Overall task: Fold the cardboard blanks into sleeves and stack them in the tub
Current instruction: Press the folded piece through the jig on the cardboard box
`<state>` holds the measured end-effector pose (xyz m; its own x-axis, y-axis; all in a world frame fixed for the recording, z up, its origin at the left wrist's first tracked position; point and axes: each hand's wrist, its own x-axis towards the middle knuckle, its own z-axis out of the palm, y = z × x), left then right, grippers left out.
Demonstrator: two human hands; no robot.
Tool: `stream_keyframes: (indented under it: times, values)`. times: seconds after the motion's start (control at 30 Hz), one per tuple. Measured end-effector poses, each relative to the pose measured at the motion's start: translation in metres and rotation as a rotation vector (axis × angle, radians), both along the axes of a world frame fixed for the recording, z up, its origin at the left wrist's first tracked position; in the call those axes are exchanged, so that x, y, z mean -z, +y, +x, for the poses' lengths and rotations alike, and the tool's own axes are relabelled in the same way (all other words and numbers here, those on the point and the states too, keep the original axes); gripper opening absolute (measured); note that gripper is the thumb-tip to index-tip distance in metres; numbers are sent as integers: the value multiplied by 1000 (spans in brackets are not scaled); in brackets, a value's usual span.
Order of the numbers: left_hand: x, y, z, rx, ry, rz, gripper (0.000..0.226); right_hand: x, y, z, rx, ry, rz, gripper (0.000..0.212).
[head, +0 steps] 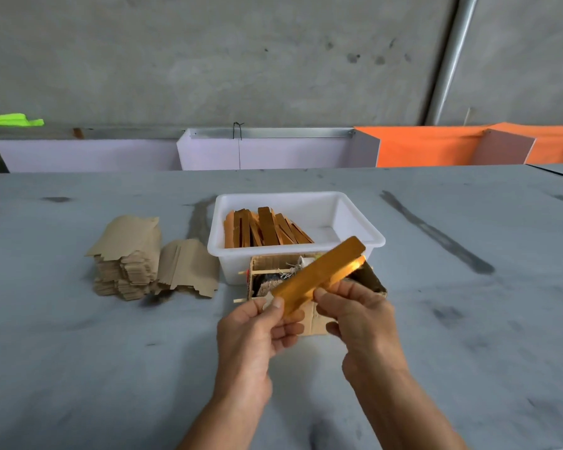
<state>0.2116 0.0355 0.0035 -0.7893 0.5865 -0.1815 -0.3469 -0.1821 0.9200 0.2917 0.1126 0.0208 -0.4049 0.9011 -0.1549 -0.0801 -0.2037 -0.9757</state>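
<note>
A long gold-faced cardboard sleeve (322,272) slants up to the right in front of me, held by both hands. My left hand (257,323) pinches its lower end between thumb and fingers. My right hand (358,316) grips it a little further up. Behind it stands a white tub (358,219) with several folded gold sleeves (267,228) leaning in its left half. To the left on the table lie piles of flat brown cardboard blanks (134,254), plain side up.
A small open cardboard box (270,274) with string and sticks sits between the tub and my hands, partly hidden by them. The grey table (78,352) runs wide on both sides. White and orange panels (420,147) stand along its far edge by a concrete wall.
</note>
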Motion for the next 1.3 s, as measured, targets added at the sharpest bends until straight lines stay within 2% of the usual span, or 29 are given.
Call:
stream_keyframes:
  times: [0.1,0.27,0.4,0.47,0.53,0.73,0.87,0.93,1.03,1.1,1.17,1.3]
  values:
    - [-7,8,-16,-21,146,-62,15,-16,12,-20,-5,-27,66,16]
    - [-9,29,-45,-162,671,-279,23,-25,36,-61,-31,-96,172,10]
    - [-4,44,-71,-320,1053,-497,18,-26,55,-97,-84,-153,243,22]
    - [2,51,-84,-347,1140,-585,20,-26,66,-114,-111,-222,289,25]
    - [5,57,-95,-323,1164,-598,19,-26,78,-129,-128,-300,328,25]
    - [14,67,-112,-298,1060,-374,12,-16,111,-165,-38,-410,398,14]
    - [20,70,-118,-289,1084,-347,16,-9,121,-178,-41,-511,452,13]
    - [22,72,-119,-288,1107,-351,19,-5,122,-180,-52,-572,485,23]
    - [25,74,-116,-288,1135,-352,22,-1,121,-179,-93,-680,613,18]
    - [25,72,-115,-373,1120,-311,20,-1,112,-179,-103,-705,749,17]
    - [22,66,-118,-547,1092,-244,19,-5,99,-183,-128,-670,926,19]
    - [14,52,-136,-838,1007,-164,22,-18,57,-194,-372,-569,1202,21]
